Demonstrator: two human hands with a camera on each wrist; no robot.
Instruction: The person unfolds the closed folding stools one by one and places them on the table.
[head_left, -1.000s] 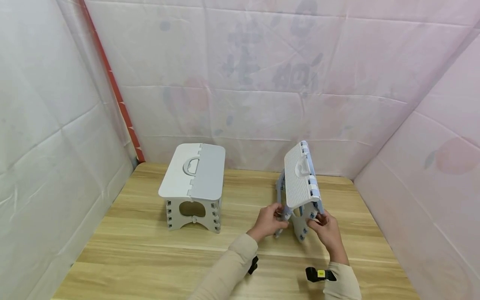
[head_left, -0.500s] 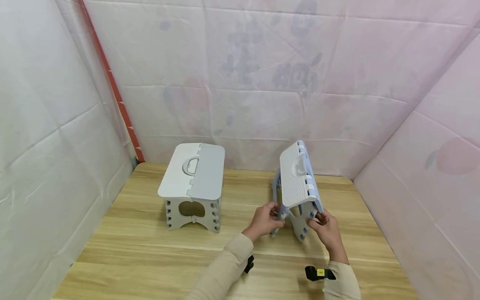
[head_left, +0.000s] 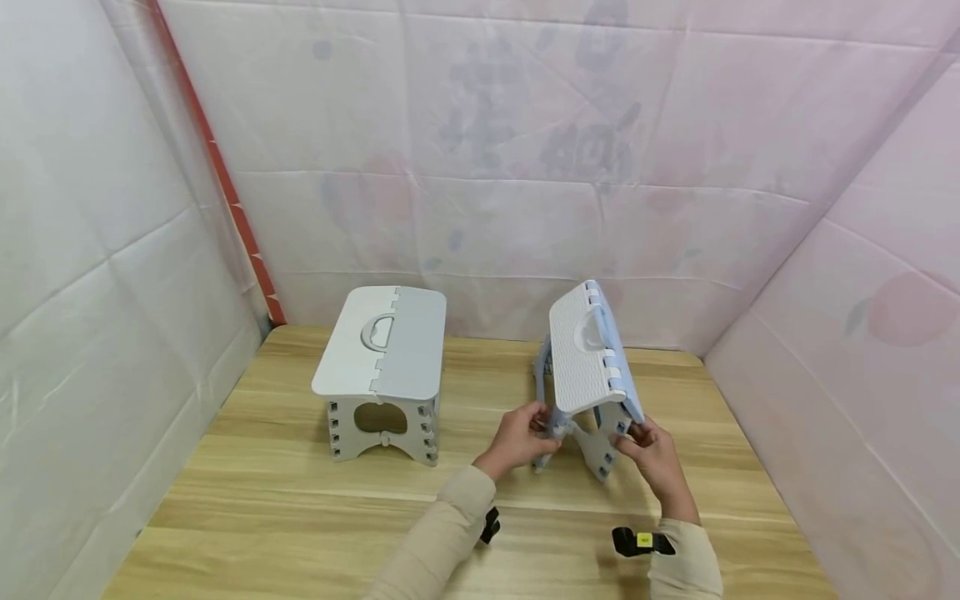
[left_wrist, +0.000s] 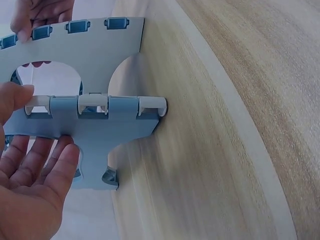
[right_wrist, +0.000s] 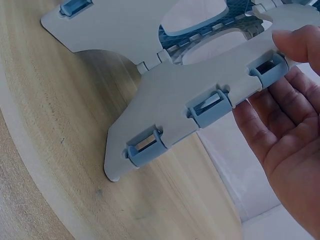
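A partly folded step stool (head_left: 581, 371), white and pale blue, stands on the right side of the table with its two top halves bent into a peak. My left hand (head_left: 517, 440) grips its left leg panel, the thumb in front and the fingers behind, as the left wrist view shows at the blue panel (left_wrist: 95, 145). On the other side my right hand (head_left: 654, 460) pinches the edge of the right leg panel (right_wrist: 170, 100) between thumb and fingers. The front leg panel is creased inward at its middle hinge.
A second folding stool (head_left: 382, 342), white and grey, stands fully unfolded to the left on the wooden table (head_left: 300, 517). Pale printed sheets (head_left: 487, 150) enclose the back and sides. A red strip (head_left: 225, 179) runs down the back left corner.
My left hand has moved a little left, drawing the left leg panel with it. The stool's legs stand wider apart and its top is less steep. The right hand stays nearly in place.
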